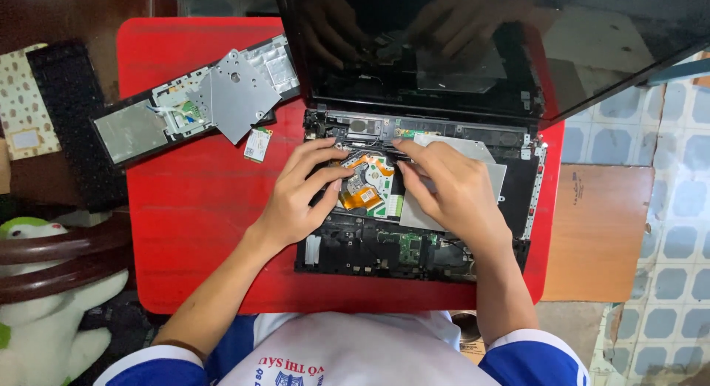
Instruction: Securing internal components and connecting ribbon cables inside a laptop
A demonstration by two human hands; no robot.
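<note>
On the red table (192, 208), an opened laptop base (414, 208) lies with its top cover taken off, so the boards and metal inside show, and its dark screen (444, 46) stands tilted up at the far side, mirroring both hands. The left hand (296, 197) rests over the left middle of the base, fingers bent, with the index and middle fingertips reaching to a thin black cable (370, 151) that runs across the far part of the base; whether they pinch it or only press on it cannot be told. The right hand (451, 186) lies over the grey metal plate (481, 164) on the right of the base, fingers stretched to the left, their tips on the same cable just beside the left hand's; its grip cannot be told either. Between the 2 hands sits an orange flex ribbon (362, 197) around a small silver part. A green circuit board (409, 247) shows at the near edge of the base. To the far left on the table lies the removed palm-rest cover (196, 97), underside up, with a grey metal plate on it, and a small green card (257, 144) lies just beside its near edge. Off the table at the far left lies a black keyboard (70, 120). A white plush toy (52, 312) sits at the near left
</note>
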